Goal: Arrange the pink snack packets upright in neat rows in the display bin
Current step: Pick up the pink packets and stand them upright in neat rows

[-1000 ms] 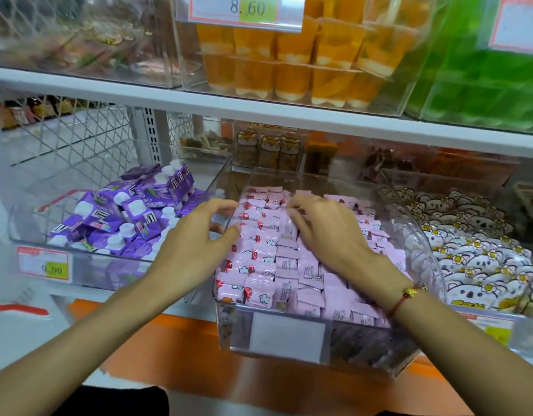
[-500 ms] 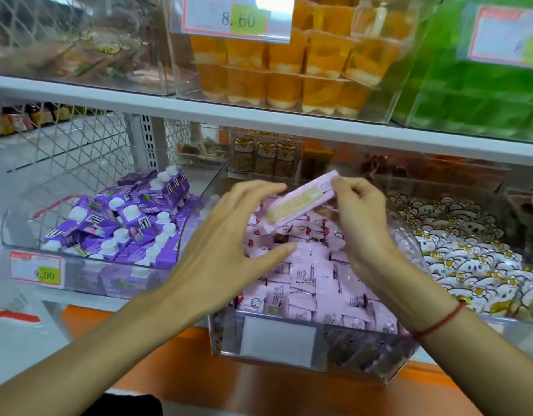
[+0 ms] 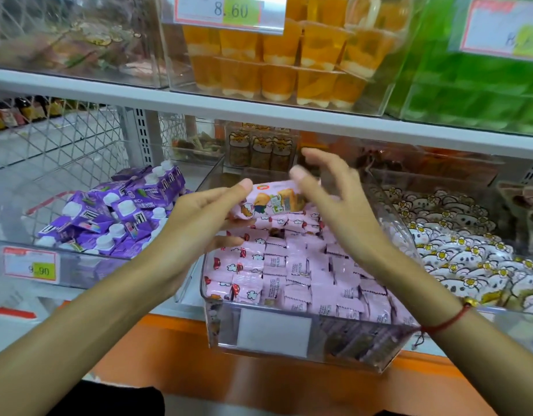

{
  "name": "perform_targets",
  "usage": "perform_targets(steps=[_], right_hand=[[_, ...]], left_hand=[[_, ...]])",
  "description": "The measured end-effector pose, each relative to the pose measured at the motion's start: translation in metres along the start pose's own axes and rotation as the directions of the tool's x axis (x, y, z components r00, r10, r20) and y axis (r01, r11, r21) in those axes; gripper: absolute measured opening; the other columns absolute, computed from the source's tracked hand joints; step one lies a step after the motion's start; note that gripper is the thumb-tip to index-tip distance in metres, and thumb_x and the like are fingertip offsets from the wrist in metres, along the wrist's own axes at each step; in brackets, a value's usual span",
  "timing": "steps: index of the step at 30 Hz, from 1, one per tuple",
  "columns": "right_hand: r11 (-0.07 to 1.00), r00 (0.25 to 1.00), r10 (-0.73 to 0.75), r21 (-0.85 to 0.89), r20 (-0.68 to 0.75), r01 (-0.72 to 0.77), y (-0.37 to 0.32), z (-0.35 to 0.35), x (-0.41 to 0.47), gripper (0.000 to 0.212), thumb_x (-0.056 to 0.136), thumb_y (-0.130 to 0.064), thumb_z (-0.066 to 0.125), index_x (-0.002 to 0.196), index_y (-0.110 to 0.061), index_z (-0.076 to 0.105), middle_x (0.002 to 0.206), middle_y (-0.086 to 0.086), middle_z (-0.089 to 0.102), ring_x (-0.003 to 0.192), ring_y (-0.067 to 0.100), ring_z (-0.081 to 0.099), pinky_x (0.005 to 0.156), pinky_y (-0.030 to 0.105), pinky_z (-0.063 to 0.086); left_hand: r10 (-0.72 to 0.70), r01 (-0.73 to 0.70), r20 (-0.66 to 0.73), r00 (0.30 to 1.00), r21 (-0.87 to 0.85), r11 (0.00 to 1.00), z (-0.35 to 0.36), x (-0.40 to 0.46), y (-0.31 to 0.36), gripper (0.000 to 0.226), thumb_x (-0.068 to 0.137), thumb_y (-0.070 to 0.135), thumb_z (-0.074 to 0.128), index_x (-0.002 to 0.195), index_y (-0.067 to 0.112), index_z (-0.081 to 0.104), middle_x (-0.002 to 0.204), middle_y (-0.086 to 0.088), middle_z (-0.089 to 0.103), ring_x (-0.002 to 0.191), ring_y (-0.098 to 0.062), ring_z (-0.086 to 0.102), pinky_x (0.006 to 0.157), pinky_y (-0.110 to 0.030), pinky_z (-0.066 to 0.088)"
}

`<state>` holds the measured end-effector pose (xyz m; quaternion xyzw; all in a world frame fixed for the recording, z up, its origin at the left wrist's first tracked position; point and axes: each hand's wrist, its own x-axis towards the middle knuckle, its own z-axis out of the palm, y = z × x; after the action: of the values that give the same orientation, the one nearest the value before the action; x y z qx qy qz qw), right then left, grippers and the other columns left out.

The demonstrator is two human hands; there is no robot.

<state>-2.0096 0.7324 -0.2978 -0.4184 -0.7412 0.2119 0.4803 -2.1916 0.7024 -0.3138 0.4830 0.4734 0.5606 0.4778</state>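
Observation:
A clear display bin [image 3: 220,325] juts out from the shelf at centre, filled with pink snack packets [image 3: 292,271] standing in rows. Above the back of the bin, my left hand [image 3: 196,223] holds one pink snack packet [image 3: 271,201] lying sideways with its printed face up, thumb on top and fingers underneath. My right hand [image 3: 334,211] hovers at the packet's right end with fingers spread and raised. Its thumb is at the packet's edge. Motion blur hides whether the thumb touches.
A bin of purple drink cartons [image 3: 115,214] stands to the left, and a bin of white cartoon-print packets [image 3: 457,244] to the right. The white shelf board [image 3: 259,112] above carries orange jelly cups [image 3: 289,64]. An orange ledge [image 3: 169,355] runs below.
Both hands first pressed on the rows. My right hand then lifted a packet out, and now my left hand holds it turned face up while the right has loosened from it.

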Motion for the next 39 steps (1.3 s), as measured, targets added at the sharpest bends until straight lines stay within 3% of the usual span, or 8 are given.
perform_targets(steps=[3, 7, 12, 17, 25, 30, 32, 39], right_hand=[[0.758, 0.908, -0.391, -0.508, 0.150, 0.410, 0.003, 0.004, -0.003, 0.056, 0.083, -0.051, 0.059, 0.131, -0.023, 0.053, 0.133, -0.006, 0.048, 0.127, 0.012, 0.033, 0.105, 0.030, 0.027], [0.659, 0.874, -0.420, -0.579, 0.246, 0.480, 0.009, 0.014, 0.001, 0.040, 0.086, -0.039, 0.062, 0.120, -0.018, 0.060, 0.109, -0.002, 0.062, 0.102, 0.018, 0.047, 0.077, 0.025, 0.026], [0.994, 1.000, 0.003, -0.108, -0.019, -0.005, 0.020, 0.004, 0.009, 0.026, 0.087, -0.029, 0.065, 0.108, -0.017, 0.057, 0.094, -0.008, 0.062, 0.084, 0.007, 0.059, 0.069, 0.017, 0.047], [0.948, 0.959, 0.281, 0.163, -0.035, -0.272, 0.035, -0.001, 0.013, 0.022, 0.090, -0.027, 0.062, 0.104, -0.015, 0.049, 0.085, -0.002, 0.061, 0.068, -0.005, 0.060, 0.056, 0.002, 0.042], [0.715, 0.833, 0.553, 0.523, -0.017, -0.464, 0.050, 0.006, 0.018, 0.033, 0.094, -0.021, 0.057, 0.113, -0.019, 0.030, 0.090, 0.005, 0.067, 0.065, 0.007, 0.068, 0.064, 0.017, 0.057], [0.943, 0.943, 0.328, 0.038, 0.055, -0.330, 0.050, 0.020, 0.013, 0.032, 0.094, -0.017, 0.056, 0.118, -0.020, 0.034, 0.089, 0.013, 0.068, 0.070, 0.017, 0.065, 0.064, 0.034, 0.055], [0.971, 0.979, 0.155, -0.201, 0.129, -0.128, 0.048, 0.013, 0.016, 0.029, 0.092, -0.020, 0.060, 0.110, -0.024, 0.037, 0.072, -0.003, 0.062, 0.059, 0.001, 0.058, 0.053, 0.021, 0.048], [0.729, 0.952, 0.066, -0.666, 0.300, 0.159, 0.050, 0.027, 0.016, 0.035, 0.088, -0.039, 0.062, 0.119, -0.023, 0.060, 0.114, 0.003, 0.056, 0.103, 0.023, 0.052, 0.074, 0.034, 0.045]], left_hand=[[0.171, -0.166, -0.011, 0.985, 0.190, 0.968, 0.000, -0.002, -0.001, 0.023, 0.083, 0.045, 0.063, 0.076, 0.027, 0.076, 0.074, 0.000, 0.071, 0.076, -0.021, 0.070, 0.046, -0.020, 0.050], [0.275, -0.276, 0.043, 0.960, 0.279, 0.920, 0.001, 0.000, -0.001, 0.023, 0.082, 0.046, 0.056, 0.090, 0.030, 0.069, 0.075, 0.007, 0.073, 0.073, -0.007, 0.069, 0.051, -0.020, 0.052], [0.456, -0.431, 0.120, 0.882, 0.597, 0.677, -0.008, 0.021, 0.000, 0.022, 0.092, 0.016, 0.057, 0.109, 0.027, 0.063, 0.109, 0.011, 0.064, 0.100, -0.004, 0.059, 0.091, -0.030, 0.048], [0.337, -0.508, 0.445, 0.830, 0.852, 0.128, 0.004, 0.041, -0.003, 0.030, 0.094, 0.016, 0.050, 0.121, 0.029, 0.056, 0.127, 0.006, 0.053, 0.118, -0.014, 0.042, 0.089, -0.034, 0.039], [0.043, -0.493, 0.496, 0.867, 0.868, -0.058, 0.001, 0.049, -0.011, 0.039, 0.094, 0.026, 0.038, 0.124, 0.037, 0.059, 0.128, 0.006, 0.061, 0.114, -0.027, 0.055, 0.091, -0.037, 0.047], [0.061, -0.497, 0.501, 0.863, 0.865, -0.069, 0.000, 0.050, -0.014, 0.039, 0.094, 0.026, 0.037, 0.126, 0.037, 0.058, 0.128, 0.007, 0.062, 0.115, -0.024, 0.055, 0.090, -0.033, 0.044], [0.075, -0.491, 0.497, 0.865, 0.867, -0.078, -0.001, 0.050, -0.016, 0.039, 0.094, 0.026, 0.037, 0.126, 0.036, 0.058, 0.126, 0.006, 0.063, 0.114, -0.024, 0.055, 0.088, -0.031, 0.044], [0.244, -0.457, 0.427, 0.871, 0.886, 0.083, 0.001, 0.034, -0.010, 0.030, 0.095, 0.028, 0.046, 0.122, 0.034, 0.057, 0.125, 0.012, 0.058, 0.111, -0.019, 0.055, 0.074, -0.032, 0.042]])
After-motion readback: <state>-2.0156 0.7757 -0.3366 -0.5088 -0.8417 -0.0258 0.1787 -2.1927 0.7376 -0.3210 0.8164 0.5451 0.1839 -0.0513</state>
